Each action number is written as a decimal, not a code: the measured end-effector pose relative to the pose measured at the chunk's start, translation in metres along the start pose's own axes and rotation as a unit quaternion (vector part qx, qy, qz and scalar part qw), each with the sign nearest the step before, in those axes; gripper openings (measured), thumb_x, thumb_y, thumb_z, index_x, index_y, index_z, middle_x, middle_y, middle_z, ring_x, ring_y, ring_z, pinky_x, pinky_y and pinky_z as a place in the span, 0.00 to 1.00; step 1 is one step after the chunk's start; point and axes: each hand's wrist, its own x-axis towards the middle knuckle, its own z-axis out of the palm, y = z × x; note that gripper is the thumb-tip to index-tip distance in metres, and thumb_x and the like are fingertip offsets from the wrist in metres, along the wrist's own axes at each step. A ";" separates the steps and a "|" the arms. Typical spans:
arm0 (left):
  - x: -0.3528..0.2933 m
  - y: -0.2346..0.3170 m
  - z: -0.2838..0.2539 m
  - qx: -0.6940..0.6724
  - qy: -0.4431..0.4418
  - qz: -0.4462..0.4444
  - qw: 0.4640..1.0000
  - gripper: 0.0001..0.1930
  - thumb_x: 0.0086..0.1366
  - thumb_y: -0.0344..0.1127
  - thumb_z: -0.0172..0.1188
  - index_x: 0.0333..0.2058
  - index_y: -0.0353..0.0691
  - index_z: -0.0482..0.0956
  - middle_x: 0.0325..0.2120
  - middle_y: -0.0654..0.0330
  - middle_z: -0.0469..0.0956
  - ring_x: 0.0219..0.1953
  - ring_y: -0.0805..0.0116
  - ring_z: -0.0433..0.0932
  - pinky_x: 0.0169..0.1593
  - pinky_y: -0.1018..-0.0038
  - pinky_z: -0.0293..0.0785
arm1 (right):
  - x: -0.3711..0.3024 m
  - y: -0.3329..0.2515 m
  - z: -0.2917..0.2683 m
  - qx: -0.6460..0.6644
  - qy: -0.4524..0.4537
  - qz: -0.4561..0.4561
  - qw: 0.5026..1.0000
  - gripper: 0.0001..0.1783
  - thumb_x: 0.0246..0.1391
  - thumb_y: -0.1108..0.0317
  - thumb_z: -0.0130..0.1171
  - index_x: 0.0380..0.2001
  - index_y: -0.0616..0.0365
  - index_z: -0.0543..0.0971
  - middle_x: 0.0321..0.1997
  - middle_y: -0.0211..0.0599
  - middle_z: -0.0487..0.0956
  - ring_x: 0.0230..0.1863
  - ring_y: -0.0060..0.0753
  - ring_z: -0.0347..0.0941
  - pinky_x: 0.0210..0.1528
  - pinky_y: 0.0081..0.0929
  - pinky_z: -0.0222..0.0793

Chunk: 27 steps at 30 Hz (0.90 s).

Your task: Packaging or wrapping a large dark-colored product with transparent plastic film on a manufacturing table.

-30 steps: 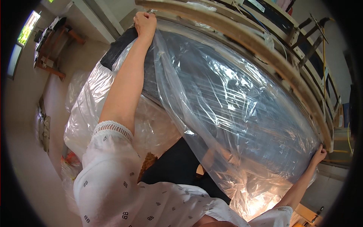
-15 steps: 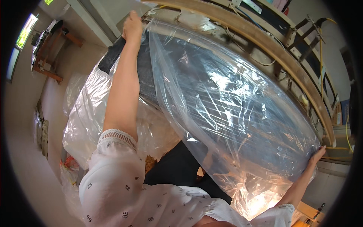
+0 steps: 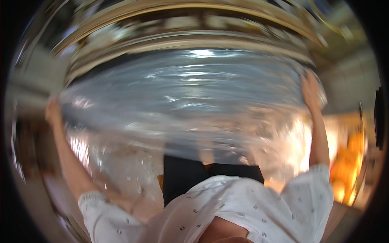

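Stretching across the middle of the view, a large sheet of clear, glossy plastic film [image 3: 190,105] is held out wide between 2 raised hands, apparently so that it stays taut and spread over the long, dark, flat panel [image 3: 194,69] showing through behind it. The whole picture is smeared by motion, so fine detail is lost. The left hand [image 3: 53,111] is seen at the film's left edge, the arm raised and bent at the elbow, with the short white patterned sleeve [image 3: 101,210] low in the frame. The right hand [image 3: 311,87] is lifted higher at the film's right edge, its forearm rising almost straight from the shoulder. Both hands appear closed on the film's edges, though how the fingers lie cannot be told through the blur. Curved pale wooden rails [image 3: 182,16] are seen above the panel, and crumpled clear plastic [image 3: 121,170] hangs below the stretched sheet.
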 end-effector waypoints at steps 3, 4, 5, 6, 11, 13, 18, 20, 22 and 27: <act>0.024 0.033 0.008 0.287 -0.049 -0.016 0.957 0.20 0.58 0.41 0.54 0.47 0.37 0.71 0.45 0.49 0.71 0.48 0.51 0.69 0.52 0.61 0.64 | -0.020 -0.005 0.014 -0.032 -0.025 -0.001 0.999 0.27 0.57 0.53 0.42 0.56 0.54 0.63 0.60 0.45 0.62 0.61 0.46 0.55 0.59 0.40 0.52; 0.024 0.063 0.024 0.371 -0.002 0.051 0.927 0.18 0.57 0.37 0.54 0.45 0.37 0.70 0.45 0.50 0.71 0.49 0.52 0.67 0.51 0.60 0.63 | -0.024 -0.007 0.016 -0.041 -0.031 0.012 0.999 0.29 0.57 0.48 0.40 0.58 0.50 0.60 0.63 0.42 0.58 0.64 0.45 0.51 0.60 0.47 0.49; 0.006 0.152 0.046 0.326 -0.001 0.121 0.938 0.17 0.59 0.34 0.53 0.46 0.37 0.70 0.46 0.50 0.70 0.50 0.53 0.67 0.53 0.63 0.63 | -0.032 -0.011 0.007 -0.055 -0.048 0.057 0.996 0.30 0.57 0.47 0.38 0.59 0.49 0.60 0.64 0.42 0.57 0.64 0.45 0.50 0.61 0.49 0.47; -0.013 0.215 0.062 0.154 -0.075 0.188 0.967 0.17 0.60 0.35 0.52 0.47 0.37 0.70 0.46 0.51 0.70 0.51 0.54 0.67 0.53 0.64 0.62 | -0.036 -0.020 0.000 -0.060 -0.061 0.091 0.992 0.30 0.57 0.45 0.37 0.59 0.48 0.59 0.64 0.41 0.56 0.65 0.45 0.49 0.61 0.50 0.45; -0.141 0.453 0.066 -0.153 -0.270 0.307 0.900 0.12 0.62 0.38 0.52 0.39 0.35 0.71 0.45 0.53 0.72 0.49 0.57 0.69 0.51 0.70 0.62 | -0.046 -0.016 -0.008 -0.038 -0.065 0.114 0.991 0.33 0.57 0.44 0.36 0.60 0.50 0.58 0.65 0.41 0.54 0.66 0.46 0.46 0.63 0.50 0.42; -0.163 0.479 0.065 -0.177 -0.170 0.399 0.884 0.08 0.63 0.33 0.51 0.29 0.34 0.67 0.36 0.53 0.73 0.38 0.62 0.72 0.41 0.74 0.65 | -0.048 -0.014 -0.012 0.032 -0.061 0.101 0.993 0.34 0.57 0.44 0.36 0.60 0.54 0.57 0.65 0.43 0.54 0.66 0.47 0.46 0.64 0.48 0.41; -0.157 0.431 0.063 -0.226 -0.170 0.225 0.932 0.05 0.64 0.30 0.49 0.30 0.35 0.67 0.21 0.58 0.65 0.24 0.67 0.64 0.30 0.78 0.63 | -0.069 0.016 -0.021 0.015 -0.034 0.105 0.994 0.32 0.57 0.48 0.40 0.58 0.59 0.60 0.64 0.45 0.56 0.66 0.48 0.46 0.64 0.44 0.42; -0.141 0.391 0.058 -0.188 -0.136 0.239 0.943 0.06 0.64 0.31 0.49 0.30 0.35 0.67 0.22 0.58 0.66 0.24 0.67 0.65 0.31 0.76 0.64 | -0.073 0.006 -0.026 0.024 -0.036 0.063 0.997 0.31 0.57 0.50 0.41 0.57 0.60 0.60 0.64 0.45 0.57 0.66 0.47 0.47 0.64 0.43 0.42; -0.121 0.346 0.043 -0.108 -0.104 0.205 0.967 0.08 0.65 0.34 0.49 0.31 0.35 0.68 0.22 0.56 0.67 0.25 0.66 0.66 0.32 0.74 0.65 | -0.075 -0.023 -0.038 0.113 -0.041 -0.084 0.989 0.27 0.57 0.55 0.44 0.55 0.60 0.64 0.61 0.43 0.61 0.64 0.45 0.52 0.63 0.38 0.47; -0.108 0.304 0.041 -0.028 -0.126 0.202 0.971 0.10 0.65 0.37 0.49 0.32 0.35 0.68 0.24 0.54 0.70 0.26 0.62 0.68 0.34 0.72 0.66 | -0.038 0.012 -0.025 0.150 0.047 0.085 0.984 0.13 0.48 0.58 0.57 0.30 0.56 0.74 0.35 0.38 0.74 0.39 0.42 0.68 0.44 0.35 0.62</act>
